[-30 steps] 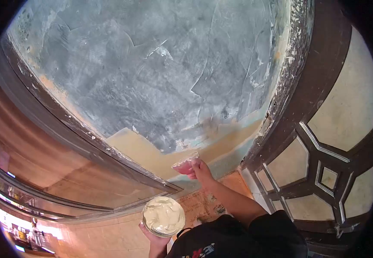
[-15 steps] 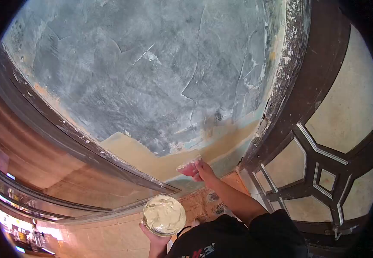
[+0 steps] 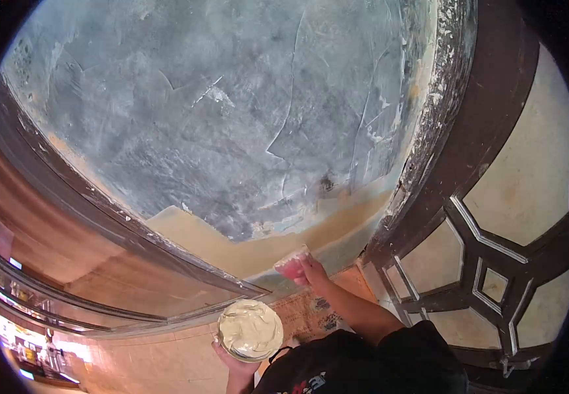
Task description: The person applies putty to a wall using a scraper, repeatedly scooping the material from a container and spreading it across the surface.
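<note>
My left hand (image 3: 234, 360) holds up a round tub of cream-coloured filler paste (image 3: 250, 329) from its side and underneath; the paste surface is swirled. In my right hand (image 3: 312, 270) is a pinkish-red putty scraper (image 3: 291, 265) with a pale, paste-smeared edge. The scraper is close to the low part of the wall (image 3: 232, 118); whether its edge touches cannot be told. Grey-blue patchy plaster covers most of the wall, with a tan band (image 3: 245, 256) along the bottom.
A dark panelled door (image 3: 462, 177) with pale insets stands on the right, beside a paint-chipped frame (image 3: 439, 85). To the left are brown wood panelling (image 3: 68, 243) and a tiled floor (image 3: 160, 361). A stained orange-brown patch (image 3: 304, 308) lies below the wall.
The scraper in my right hand has shifted slightly right and down. My view has moved a little, so the wall sits slightly further left. The tub stays almost in place.
</note>
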Demonstrator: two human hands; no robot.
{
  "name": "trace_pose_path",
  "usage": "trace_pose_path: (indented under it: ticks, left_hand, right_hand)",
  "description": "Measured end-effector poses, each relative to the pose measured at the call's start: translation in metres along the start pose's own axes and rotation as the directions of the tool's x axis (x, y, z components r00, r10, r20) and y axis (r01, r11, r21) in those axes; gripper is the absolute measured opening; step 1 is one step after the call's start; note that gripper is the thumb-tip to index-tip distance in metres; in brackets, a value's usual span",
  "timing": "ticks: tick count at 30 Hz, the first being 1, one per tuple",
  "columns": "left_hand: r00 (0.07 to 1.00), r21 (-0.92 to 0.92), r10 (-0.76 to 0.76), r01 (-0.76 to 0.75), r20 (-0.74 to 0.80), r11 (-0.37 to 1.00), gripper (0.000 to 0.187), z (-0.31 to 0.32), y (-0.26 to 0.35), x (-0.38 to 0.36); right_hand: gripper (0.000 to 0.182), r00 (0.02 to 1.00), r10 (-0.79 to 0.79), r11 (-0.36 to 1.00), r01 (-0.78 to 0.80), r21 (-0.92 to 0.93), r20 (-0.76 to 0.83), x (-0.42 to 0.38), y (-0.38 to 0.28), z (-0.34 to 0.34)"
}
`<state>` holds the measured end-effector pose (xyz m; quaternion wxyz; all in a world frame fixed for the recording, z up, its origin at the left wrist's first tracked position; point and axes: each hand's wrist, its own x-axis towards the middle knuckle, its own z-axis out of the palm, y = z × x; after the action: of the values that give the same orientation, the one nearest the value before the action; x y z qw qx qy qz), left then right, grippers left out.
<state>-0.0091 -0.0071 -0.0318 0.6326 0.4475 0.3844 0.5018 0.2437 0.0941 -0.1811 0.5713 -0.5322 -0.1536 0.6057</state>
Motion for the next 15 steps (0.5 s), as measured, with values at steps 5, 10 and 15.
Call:
trace_pose_path:
  ticks: [5, 10, 15]
  left_hand:
    - [0.978, -0.447, -0.197, 0.206, 0.066, 0.870, 0.078, -0.012, -0.017, 0.002]
    - [0.990, 0.424, 0.107, -0.134, 0.086, 0.896, 0.081, 0.011, -0.014, -0.007]
    - [0.977, 0.351, 0.137, -0.188, 0.164, 0.917, 0.086, 0.035, 0.007, -0.005]
  right_hand:
    - [0.035, 0.995, 0.096, 0.995, -0.096, 0.013, 0.026, -0.009, 0.016, 0.002]
    - [0.028, 0.958, -0.281, 0.958, 0.277, 0.075, 0.052, 0.002, -0.034, 0.015]
    - [0.026, 0.997, 0.018, 1.000, -0.017, 0.008, -0.069, 0.001, 0.014, -0.021]
